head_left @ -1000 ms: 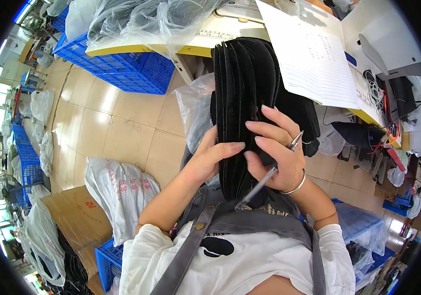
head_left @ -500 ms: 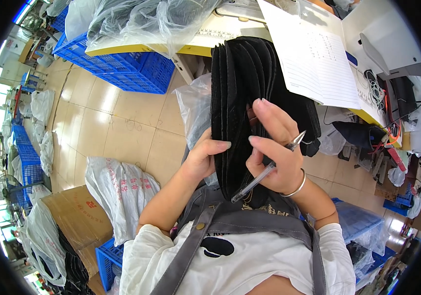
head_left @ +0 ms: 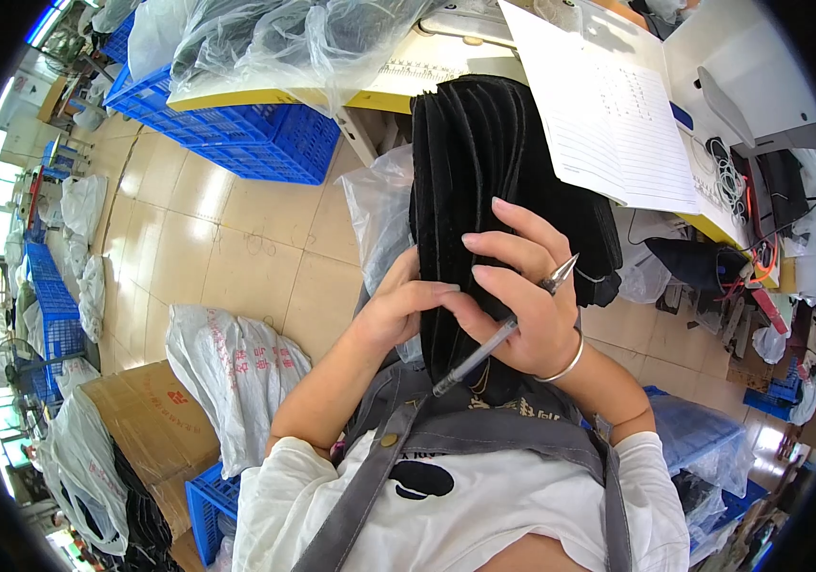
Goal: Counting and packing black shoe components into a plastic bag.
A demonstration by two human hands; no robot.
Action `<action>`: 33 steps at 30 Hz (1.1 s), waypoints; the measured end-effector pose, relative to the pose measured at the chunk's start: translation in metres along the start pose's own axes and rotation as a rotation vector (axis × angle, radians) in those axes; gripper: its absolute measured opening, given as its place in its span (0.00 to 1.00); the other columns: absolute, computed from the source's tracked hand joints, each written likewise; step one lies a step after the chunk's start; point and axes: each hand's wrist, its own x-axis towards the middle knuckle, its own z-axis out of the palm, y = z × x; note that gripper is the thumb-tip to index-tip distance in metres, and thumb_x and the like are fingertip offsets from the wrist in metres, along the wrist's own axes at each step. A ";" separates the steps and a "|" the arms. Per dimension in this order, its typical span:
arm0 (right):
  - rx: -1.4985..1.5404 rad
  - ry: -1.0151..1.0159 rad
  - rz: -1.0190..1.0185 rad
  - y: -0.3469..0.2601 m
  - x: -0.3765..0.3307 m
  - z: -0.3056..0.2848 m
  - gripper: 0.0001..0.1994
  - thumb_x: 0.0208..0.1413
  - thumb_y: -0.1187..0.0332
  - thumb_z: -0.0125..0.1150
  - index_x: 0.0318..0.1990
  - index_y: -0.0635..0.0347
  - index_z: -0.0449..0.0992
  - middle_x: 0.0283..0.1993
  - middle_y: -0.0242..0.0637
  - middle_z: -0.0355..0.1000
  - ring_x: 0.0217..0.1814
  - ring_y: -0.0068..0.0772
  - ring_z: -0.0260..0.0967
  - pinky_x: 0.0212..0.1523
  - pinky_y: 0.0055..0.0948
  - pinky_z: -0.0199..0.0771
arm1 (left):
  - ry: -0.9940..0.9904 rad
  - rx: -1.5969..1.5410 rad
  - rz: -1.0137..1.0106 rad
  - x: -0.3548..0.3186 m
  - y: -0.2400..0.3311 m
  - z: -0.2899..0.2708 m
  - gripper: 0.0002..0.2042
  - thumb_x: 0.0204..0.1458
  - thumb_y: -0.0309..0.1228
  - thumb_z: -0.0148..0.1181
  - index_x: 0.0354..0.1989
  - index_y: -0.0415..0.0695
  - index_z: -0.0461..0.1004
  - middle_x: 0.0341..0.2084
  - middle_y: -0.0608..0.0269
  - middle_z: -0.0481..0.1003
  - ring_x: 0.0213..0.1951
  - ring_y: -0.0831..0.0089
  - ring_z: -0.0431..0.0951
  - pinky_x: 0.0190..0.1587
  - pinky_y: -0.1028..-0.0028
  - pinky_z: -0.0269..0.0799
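Note:
A thick stack of black fabric pieces stands on edge in front of me, reaching from my lap up to the table. My left hand grips the stack's left side near its lower part. My right hand rests on the stack's edges with fingers spread across the layers, and it holds a grey pen slanted between the fingers. A silver bangle circles my right wrist.
An open ruled notebook lies on the yellow-edged table, beside clear bags of dark goods. Blue crates stand under the table. A white sack and a cardboard box sit on the tiled floor at left.
My right fingers have shifted slightly over the stack's edges, and my left hand has moved a little along its side. The pen stays in my right hand.

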 end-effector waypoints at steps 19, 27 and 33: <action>0.036 0.007 0.096 -0.007 0.020 0.014 0.21 0.33 0.81 0.63 0.41 0.60 0.70 0.50 0.49 0.69 0.43 0.47 0.68 0.42 0.36 0.69 | -0.170 0.337 0.032 0.019 -0.019 -0.025 0.31 0.39 0.25 0.61 0.56 0.37 0.57 0.47 0.59 0.66 0.51 0.73 0.67 0.52 0.74 0.63; 0.629 0.131 0.362 0.029 0.014 -0.072 0.20 0.59 0.56 0.42 0.51 0.61 0.65 0.37 0.50 0.72 0.36 0.41 0.70 0.41 0.34 0.69 | -0.144 0.097 0.081 0.016 -0.011 -0.008 0.39 0.29 0.31 0.53 0.59 0.33 0.56 0.57 0.49 0.61 0.59 0.60 0.61 0.61 0.67 0.55; 0.088 0.304 0.746 0.119 0.060 -0.144 0.17 0.59 0.60 0.46 0.39 0.67 0.72 0.22 0.31 0.65 0.21 0.19 0.61 0.27 0.18 0.64 | -0.065 -0.038 0.082 0.019 -0.011 0.002 0.45 0.25 0.33 0.53 0.61 0.31 0.49 0.58 0.37 0.56 0.60 0.47 0.58 0.60 0.58 0.57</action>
